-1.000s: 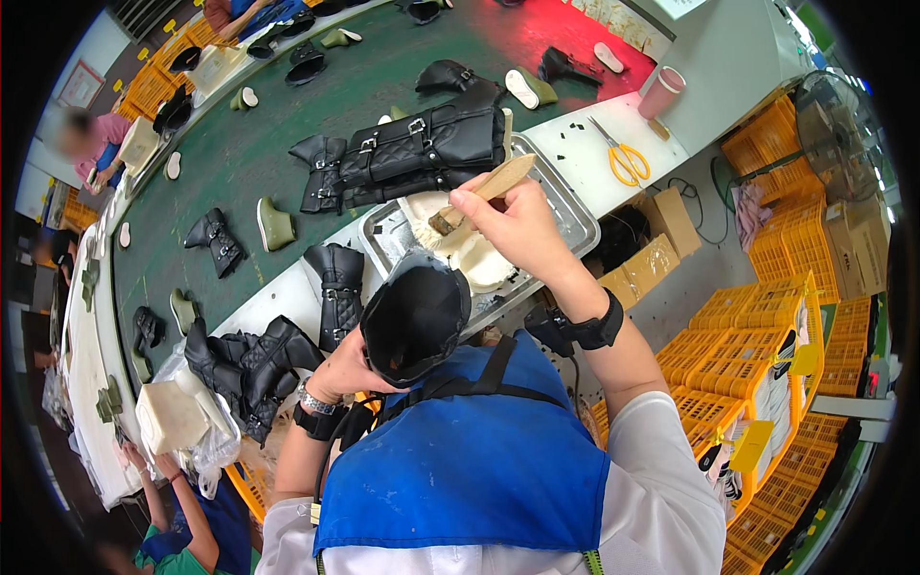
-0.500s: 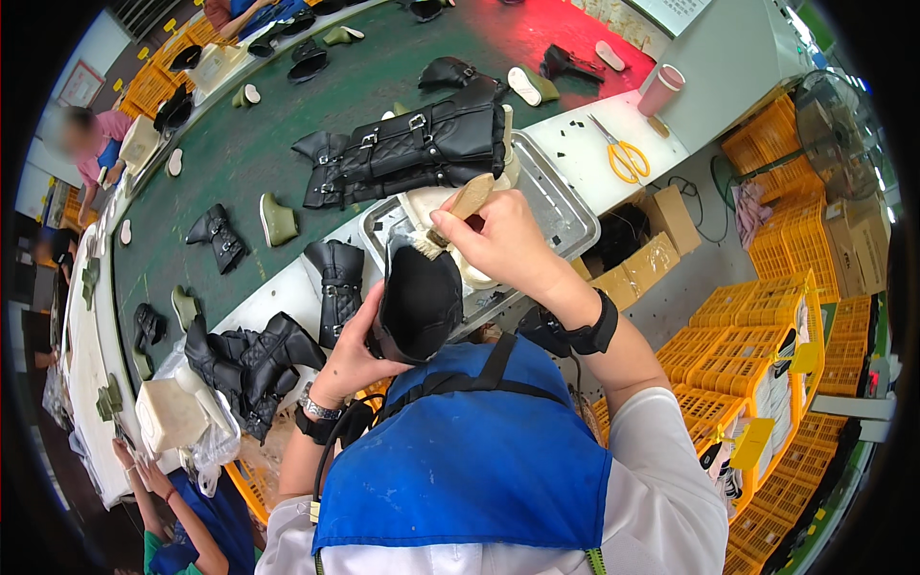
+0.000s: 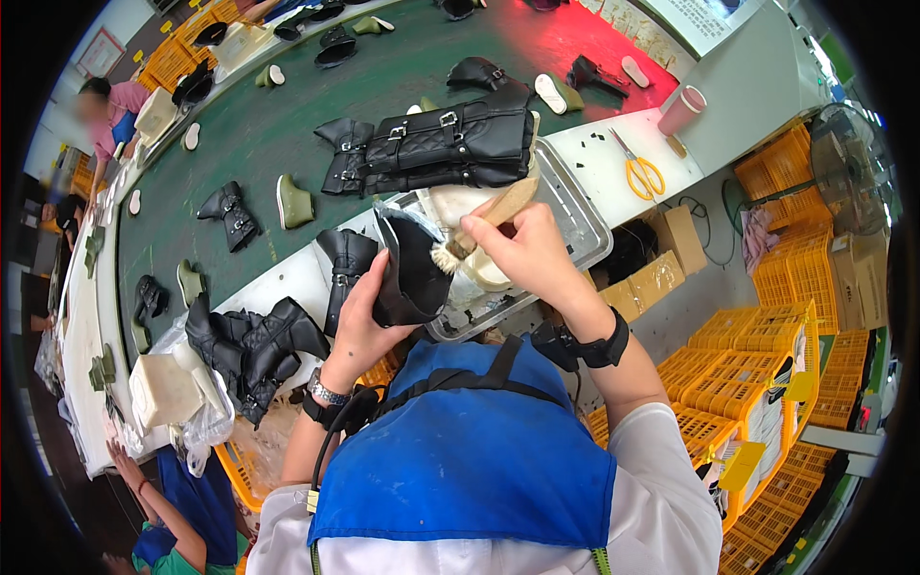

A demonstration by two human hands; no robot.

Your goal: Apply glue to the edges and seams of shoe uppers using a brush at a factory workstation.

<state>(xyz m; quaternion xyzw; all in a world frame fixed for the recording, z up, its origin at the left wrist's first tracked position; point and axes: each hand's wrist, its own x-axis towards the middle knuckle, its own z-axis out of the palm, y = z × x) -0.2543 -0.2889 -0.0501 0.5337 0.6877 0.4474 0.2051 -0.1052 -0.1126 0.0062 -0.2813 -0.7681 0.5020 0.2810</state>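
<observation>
My left hand [image 3: 362,321] is wrapped round the near left side of a black boot upper [image 3: 414,302], whose wide opening faces up toward me. In my right hand [image 3: 525,251] is a brush [image 3: 510,203] with a pale wooden handle, pinched between thumb and fingers. Its light bristles [image 3: 445,258] are at the right rim of the opening; whether they press on the material, I cannot tell. Just beyond, a metal tray [image 3: 596,228] holds whitish material. Several black quilted boot uppers with buckles [image 3: 422,151] lie stacked at the tray's far side.
Orange-handled scissors [image 3: 640,174] and a pink cup [image 3: 682,110] stand right on the white ledge. Black boots [image 3: 254,350] pile up at left beside a cream container [image 3: 165,402]. Green conveyor [image 3: 259,144] carries boots. Yellow crates [image 3: 728,355] stack at right; co-workers are at left.
My right hand has drawn the brush from the far rim to the right rim, its handle leaning further right. The boot upper has turned in my left hand. My whole view has shifted slightly.
</observation>
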